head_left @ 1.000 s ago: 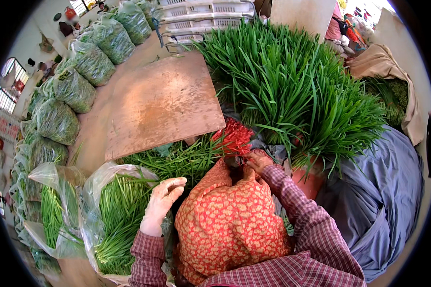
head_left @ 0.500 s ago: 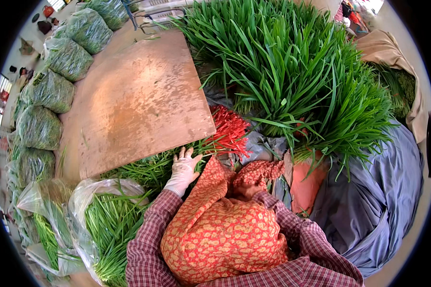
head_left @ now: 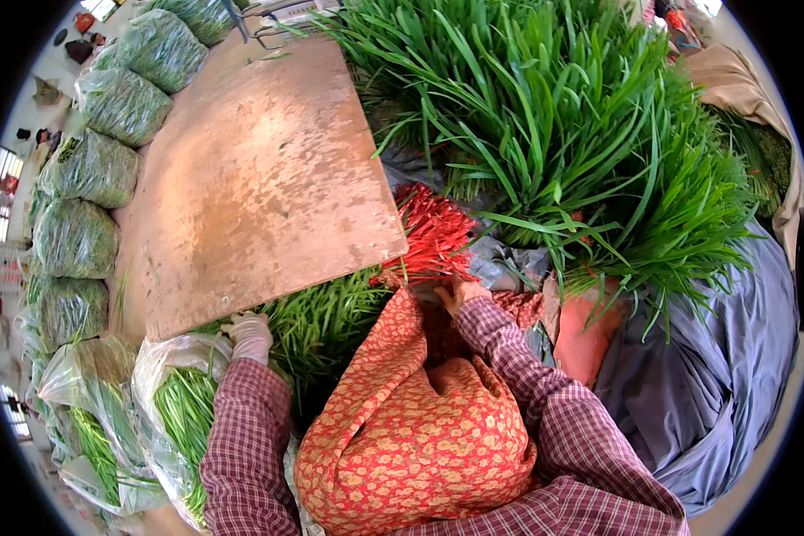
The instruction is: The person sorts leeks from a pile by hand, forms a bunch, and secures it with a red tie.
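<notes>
My left hand (head_left: 249,336), in a white glove, is at the near edge of the brown board (head_left: 259,179), over loose green stalks (head_left: 326,313). Its fingers are bent, and what they hold, if anything, is hidden. My bare right hand (head_left: 462,293) is just below a bunch of thin red strips (head_left: 433,232), by the board's right corner. Its fingers are curled together, and I cannot make out what is in them. A red cloth with yellow flowers (head_left: 420,438) covers my lap between my arms.
A big heap of long green leaves (head_left: 545,116) fills the far right. Filled clear bags (head_left: 76,237) line the left, with an open bag of green stalks (head_left: 188,402) near my left arm. A grey-blue sheet (head_left: 706,375) lies at right, below a tan cloth (head_left: 741,80).
My left hand has moved left along the board's near edge, its fingers now bent instead of spread. My right hand has come up from the flowered cloth to the red strips.
</notes>
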`<act>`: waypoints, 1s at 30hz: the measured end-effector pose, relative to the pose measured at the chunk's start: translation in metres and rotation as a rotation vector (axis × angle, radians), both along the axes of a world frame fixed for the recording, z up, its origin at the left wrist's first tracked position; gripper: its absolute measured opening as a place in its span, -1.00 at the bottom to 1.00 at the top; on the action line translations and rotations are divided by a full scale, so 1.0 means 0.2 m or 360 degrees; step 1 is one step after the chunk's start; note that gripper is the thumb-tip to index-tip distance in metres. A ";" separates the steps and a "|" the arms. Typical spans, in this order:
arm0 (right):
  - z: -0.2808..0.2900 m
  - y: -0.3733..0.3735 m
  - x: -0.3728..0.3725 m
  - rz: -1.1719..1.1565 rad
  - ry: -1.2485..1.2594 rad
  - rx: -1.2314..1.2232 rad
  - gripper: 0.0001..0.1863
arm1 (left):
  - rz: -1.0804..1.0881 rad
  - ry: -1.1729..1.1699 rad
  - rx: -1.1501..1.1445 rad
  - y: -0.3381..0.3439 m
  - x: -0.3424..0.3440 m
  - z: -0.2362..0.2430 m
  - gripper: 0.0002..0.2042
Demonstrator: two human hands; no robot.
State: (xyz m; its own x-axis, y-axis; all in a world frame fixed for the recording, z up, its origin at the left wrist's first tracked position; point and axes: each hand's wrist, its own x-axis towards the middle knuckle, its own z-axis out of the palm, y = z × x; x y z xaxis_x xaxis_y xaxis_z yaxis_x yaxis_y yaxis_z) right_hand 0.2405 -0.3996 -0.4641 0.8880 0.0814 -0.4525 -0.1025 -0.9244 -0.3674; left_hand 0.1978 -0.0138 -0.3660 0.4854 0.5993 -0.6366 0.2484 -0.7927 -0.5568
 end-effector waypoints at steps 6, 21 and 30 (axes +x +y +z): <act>-0.07 -0.07 0.02 -0.0023 -0.0129 -0.0082 -0.67 | -0.0416 -0.0588 -0.0339 -0.30 0.00 0.06 -0.42; 1.42 -0.41 -0.04 0.0586 -0.1366 0.0256 -0.96 | -0.0916 -0.1102 -0.1795 -0.56 -0.40 1.20 -0.60; 1.95 0.48 0.09 0.1409 -0.1523 0.0909 -0.92 | -0.1824 -0.1177 -0.0648 -1.00 -0.98 2.41 -0.64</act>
State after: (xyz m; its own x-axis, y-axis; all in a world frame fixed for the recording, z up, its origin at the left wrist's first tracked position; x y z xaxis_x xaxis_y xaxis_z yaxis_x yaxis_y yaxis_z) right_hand 0.2592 -0.3033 -0.0737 0.3883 0.7265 0.5669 0.9184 -0.2548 -0.3026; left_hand 0.0026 -0.2130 0.1151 0.8605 -0.5063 -0.0567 -0.5013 -0.8215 -0.2718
